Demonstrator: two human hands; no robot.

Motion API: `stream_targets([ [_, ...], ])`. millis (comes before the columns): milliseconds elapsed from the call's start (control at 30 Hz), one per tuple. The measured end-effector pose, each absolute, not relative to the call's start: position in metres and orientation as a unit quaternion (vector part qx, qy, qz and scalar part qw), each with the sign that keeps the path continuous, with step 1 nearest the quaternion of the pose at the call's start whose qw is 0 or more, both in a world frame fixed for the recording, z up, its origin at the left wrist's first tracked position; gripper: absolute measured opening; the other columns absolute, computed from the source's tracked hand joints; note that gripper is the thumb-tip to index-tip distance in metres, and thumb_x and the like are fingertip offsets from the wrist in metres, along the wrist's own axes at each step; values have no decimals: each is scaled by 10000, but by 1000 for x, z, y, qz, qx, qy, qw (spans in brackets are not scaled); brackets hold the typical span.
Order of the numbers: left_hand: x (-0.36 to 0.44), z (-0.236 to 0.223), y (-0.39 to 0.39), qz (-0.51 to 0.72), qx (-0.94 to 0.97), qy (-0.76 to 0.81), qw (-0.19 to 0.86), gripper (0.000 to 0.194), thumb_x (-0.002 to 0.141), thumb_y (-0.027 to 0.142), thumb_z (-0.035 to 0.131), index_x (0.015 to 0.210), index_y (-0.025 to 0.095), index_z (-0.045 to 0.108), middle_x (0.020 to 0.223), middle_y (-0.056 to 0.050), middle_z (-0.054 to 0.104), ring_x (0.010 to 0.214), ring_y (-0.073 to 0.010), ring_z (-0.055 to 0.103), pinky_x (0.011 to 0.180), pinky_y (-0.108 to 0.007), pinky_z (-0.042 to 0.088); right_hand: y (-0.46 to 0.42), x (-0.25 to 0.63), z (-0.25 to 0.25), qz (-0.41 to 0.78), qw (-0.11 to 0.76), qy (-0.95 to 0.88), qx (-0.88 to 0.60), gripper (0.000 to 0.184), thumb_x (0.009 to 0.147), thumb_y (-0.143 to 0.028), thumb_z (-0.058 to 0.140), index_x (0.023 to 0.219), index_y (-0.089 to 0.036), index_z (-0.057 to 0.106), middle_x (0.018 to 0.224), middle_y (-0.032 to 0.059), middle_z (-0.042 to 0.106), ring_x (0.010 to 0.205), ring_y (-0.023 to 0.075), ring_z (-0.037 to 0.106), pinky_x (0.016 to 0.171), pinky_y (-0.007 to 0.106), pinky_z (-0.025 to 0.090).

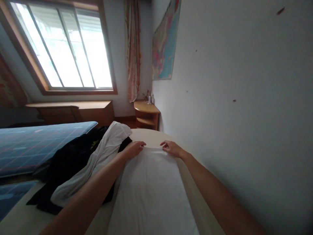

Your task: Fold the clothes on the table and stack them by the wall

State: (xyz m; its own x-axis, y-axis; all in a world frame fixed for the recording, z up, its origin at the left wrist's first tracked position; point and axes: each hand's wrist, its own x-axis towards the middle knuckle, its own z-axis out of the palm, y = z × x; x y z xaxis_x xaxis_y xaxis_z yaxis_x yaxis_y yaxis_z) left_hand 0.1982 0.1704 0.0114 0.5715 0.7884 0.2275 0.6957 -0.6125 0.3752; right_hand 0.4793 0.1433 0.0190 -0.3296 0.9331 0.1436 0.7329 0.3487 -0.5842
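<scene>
Your left hand (134, 149) and right hand (172, 148) curl at the far corners of the white cloth (153, 189), lying flat on the table (149, 133); whether your fingers pinch it, I cannot tell.

left fingers (140, 143) and right fingers (166, 144) touch the white cloth (151, 189).

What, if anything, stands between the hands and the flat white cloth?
Nothing visible. The left hand and right hand are both at the far edge of the cloth. The clothes pile lies to the left, not between them.
</scene>
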Motion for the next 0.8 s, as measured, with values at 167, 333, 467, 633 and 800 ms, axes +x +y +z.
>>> stream_targets([
  [167, 203, 0, 179, 215, 860, 453, 99, 335, 893, 132, 463, 1161, 175, 659, 1122, -72, 715, 1040, -203, 652, 934, -293, 478, 153, 483, 15, 197, 250, -772, -550, 246, 860, -171, 622, 1103, -170, 658, 1003, 61, 741, 898, 153, 689, 835, 273, 511],
  [333, 209, -1, 169, 215, 838, 500, 49, 358, 852, 65, 468, 1115, 172, 687, 1140, -84, 703, 1094, -233, 617, 1025, -353, 418, 150, 474, 14, 136, 230, -769, -581, 224, 863, -171, 605, 1075, -195, 671, 1054, 57, 724, 978, 182, 655, 915, 323, 473],
  [467, 222, -8, 145, 201, 813, 546, 14, 413, 864, 74, 447, 1218, 154, 644, 1331, -123, 603, 1245, -252, 524, 1114, -394, 325, 127, 450, 9, 74, 217, -772, -593, 229, 901, -227, 550, 1085, -204, 683, 1206, 92, 664, 1189, 244, 528, 1065, 409, 336],
  [633, 237, -25, 117, 153, 798, 582, 3, 453, 972, 320, 400, 1391, 191, 511, 1509, -139, 436, 1403, -323, 355, 1140, -537, 252, 91, 412, -6, 44, 163, -789, -591, 450, 978, -441, 416, 1341, -222, 565, 1460, 111, 497, 1362, 282, 381, 1150, 481, 183],
  [800, 235, -34, 115, 117, 774, 622, 10, 540, 993, 437, 318, 1468, 203, 424, 1582, -143, 313, 1466, -368, 213, 1141, -595, 196, 90, 413, -16, 87, 94, -800, -586, 647, 979, -593, 284, 1518, -242, 351, 1606, 71, 277, 1480, 276, 185, 1185, 474, 86],
])
